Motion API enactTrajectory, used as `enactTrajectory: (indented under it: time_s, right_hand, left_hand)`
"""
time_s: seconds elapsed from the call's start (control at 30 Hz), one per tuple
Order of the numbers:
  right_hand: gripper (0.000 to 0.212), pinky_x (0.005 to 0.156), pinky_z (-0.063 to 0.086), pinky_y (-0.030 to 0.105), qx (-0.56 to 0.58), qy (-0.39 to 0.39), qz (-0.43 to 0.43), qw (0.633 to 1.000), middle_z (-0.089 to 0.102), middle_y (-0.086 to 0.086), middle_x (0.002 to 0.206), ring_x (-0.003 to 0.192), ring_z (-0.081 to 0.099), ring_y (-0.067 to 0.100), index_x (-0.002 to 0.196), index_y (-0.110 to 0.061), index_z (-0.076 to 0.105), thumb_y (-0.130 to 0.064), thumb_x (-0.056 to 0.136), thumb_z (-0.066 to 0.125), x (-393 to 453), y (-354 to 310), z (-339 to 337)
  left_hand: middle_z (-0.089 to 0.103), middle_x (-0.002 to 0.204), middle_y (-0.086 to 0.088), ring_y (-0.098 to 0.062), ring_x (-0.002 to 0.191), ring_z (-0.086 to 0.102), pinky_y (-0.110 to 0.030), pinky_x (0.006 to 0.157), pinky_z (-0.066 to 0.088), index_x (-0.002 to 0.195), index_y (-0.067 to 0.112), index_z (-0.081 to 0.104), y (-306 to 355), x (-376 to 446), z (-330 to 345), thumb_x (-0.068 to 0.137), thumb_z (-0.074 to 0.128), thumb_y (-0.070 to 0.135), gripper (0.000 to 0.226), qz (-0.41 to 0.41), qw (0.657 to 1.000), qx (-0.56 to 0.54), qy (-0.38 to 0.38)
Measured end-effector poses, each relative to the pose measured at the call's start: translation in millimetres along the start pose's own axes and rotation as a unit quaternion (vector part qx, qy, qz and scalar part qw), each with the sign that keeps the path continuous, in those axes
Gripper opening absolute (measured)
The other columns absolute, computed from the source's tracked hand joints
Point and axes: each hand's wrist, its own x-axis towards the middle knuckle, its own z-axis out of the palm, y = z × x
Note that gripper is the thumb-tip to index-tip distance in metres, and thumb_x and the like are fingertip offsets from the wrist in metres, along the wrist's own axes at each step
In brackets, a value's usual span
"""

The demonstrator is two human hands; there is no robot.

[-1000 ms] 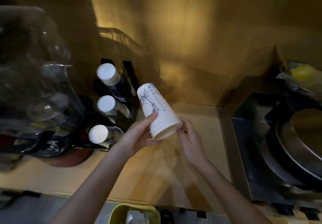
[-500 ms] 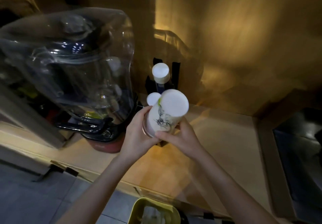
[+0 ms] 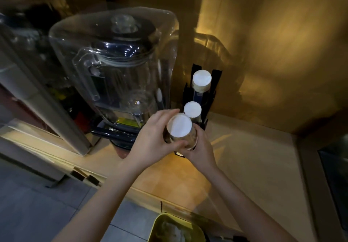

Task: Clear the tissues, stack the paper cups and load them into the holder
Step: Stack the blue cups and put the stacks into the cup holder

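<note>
A stack of white paper cups [image 3: 179,128] stands upside down, its white base facing me, at the front slot of the black cup holder [image 3: 214,83]. My left hand [image 3: 152,140] grips its left side and my right hand [image 3: 199,147] grips its right side and lower rim. Behind it in the holder stand two more upturned cup stacks, a middle one [image 3: 192,109] and a taller rear one [image 3: 201,79]. How deep the held stack sits in the slot is hidden by my hands.
A large clear blender with a transparent cover [image 3: 114,68] stands just left of the holder on the wooden counter [image 3: 244,166]. A yellow-green bin [image 3: 169,228] holding crumpled tissue sits below the counter's front edge. A dark sink edge [image 3: 335,166] is at far right.
The cup stack was turned from tilted to upright, base up, and lowered onto the holder's front slot. The view swung left, bringing the blender into frame.
</note>
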Motion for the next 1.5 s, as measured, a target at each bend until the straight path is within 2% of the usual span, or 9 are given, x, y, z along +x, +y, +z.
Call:
enactTrajectory:
  time_s: [0.13,0.3,0.47,0.87,1.1,1.2,1.3,1.4,1.5]
  right_hand:
    - [0.087,0.098,0.047,0.039,-0.012,-0.007,0.007,1.000,0.043,0.003,0.137,0.125,0.044,0.018,0.138,-0.018,0.031,-0.034,0.067,0.079,5,7,6]
    - [0.075,0.102,0.041,0.036,-0.032,-0.020,-0.010,0.999,0.042,0.003,0.138,0.127,0.041,0.017,0.135,-0.017,0.034,-0.029,0.073,0.073,7,11,3]
    - [0.056,0.090,0.039,0.023,-0.045,0.000,-0.050,0.998,0.051,0.001,0.129,0.116,0.048,0.012,0.129,-0.020,0.042,-0.024,0.080,0.068,7,5,-7]
    - [0.054,0.100,0.035,0.037,-0.255,-0.049,-0.088,0.962,0.054,0.006,0.131,0.122,0.045,0.025,0.136,-0.014,0.037,-0.029,0.088,0.057,10,8,-11]
    - [0.050,0.090,0.039,0.035,-0.297,-0.062,-0.099,0.948,0.057,0.008,0.120,0.111,0.048,0.026,0.131,-0.013,0.041,-0.027,0.087,0.057,12,6,-12]
    - [0.046,0.081,0.041,0.033,-0.253,-0.105,-0.057,0.960,0.056,0.008,0.118,0.108,0.050,0.026,0.127,-0.012,0.045,-0.024,0.085,0.060,17,-4,-19]
    - [0.047,0.088,0.047,0.035,-0.096,-0.147,0.043,0.984,0.056,0.008,0.116,0.108,0.054,0.023,0.125,-0.009,0.046,-0.021,0.083,0.063,24,-20,-37]
    - [0.044,0.081,0.046,0.023,0.057,-0.112,0.091,0.988,0.060,0.008,0.107,0.100,0.057,0.018,0.121,-0.006,0.052,-0.017,0.081,0.066,27,-42,-69]
    - [0.026,0.077,0.048,0.018,0.147,-0.033,0.041,0.988,0.067,0.010,0.098,0.089,0.062,0.017,0.109,-0.007,0.060,-0.008,0.083,0.062,31,-70,-112]
  left_hand:
    - [0.052,0.128,-0.007,-0.021,0.119,0.049,-0.040,0.100,0.045,0.129,0.012,0.045,-12,4,13,0.067,0.077,0.029,0.072,-0.009,0.999,0.034,0.002]
    - [0.053,0.130,-0.009,-0.023,0.121,0.048,-0.034,0.102,0.041,0.130,0.009,0.045,-25,8,26,0.067,0.077,0.024,0.073,-0.023,0.999,0.029,-0.009]
    - [0.053,0.131,-0.010,-0.023,0.122,0.048,-0.032,0.101,0.040,0.130,0.008,0.044,-36,12,48,0.070,0.076,0.025,0.070,-0.030,0.999,0.031,-0.024]
    - [0.053,0.128,-0.013,-0.026,0.121,0.048,-0.034,0.101,0.040,0.129,0.005,0.043,-51,11,80,0.072,0.075,0.023,0.068,-0.046,0.996,0.045,-0.059]
    - [0.051,0.126,-0.013,-0.027,0.116,0.051,-0.036,0.093,0.044,0.129,0.005,0.042,-48,13,77,0.071,0.075,0.024,0.069,-0.058,0.993,0.069,-0.081]
    - [0.051,0.121,-0.012,-0.028,0.109,0.053,-0.036,0.088,0.046,0.121,0.006,0.048,-39,23,72,0.069,0.075,0.022,0.061,-0.074,0.986,0.093,-0.116]
    - [0.055,0.115,-0.011,-0.026,0.104,0.055,-0.035,0.086,0.048,0.115,0.008,0.053,-32,38,64,0.070,0.072,0.028,0.052,-0.090,0.983,0.097,-0.125]
    - [0.062,0.110,-0.013,-0.022,0.099,0.059,-0.029,0.083,0.046,0.111,0.006,0.059,-13,55,49,0.077,0.067,0.030,0.042,-0.091,0.989,0.054,-0.106]
    - [0.065,0.096,-0.005,-0.013,0.085,0.059,-0.014,0.066,0.041,0.105,0.008,0.063,18,82,31,0.082,0.063,0.030,0.031,-0.072,0.994,0.013,-0.081]
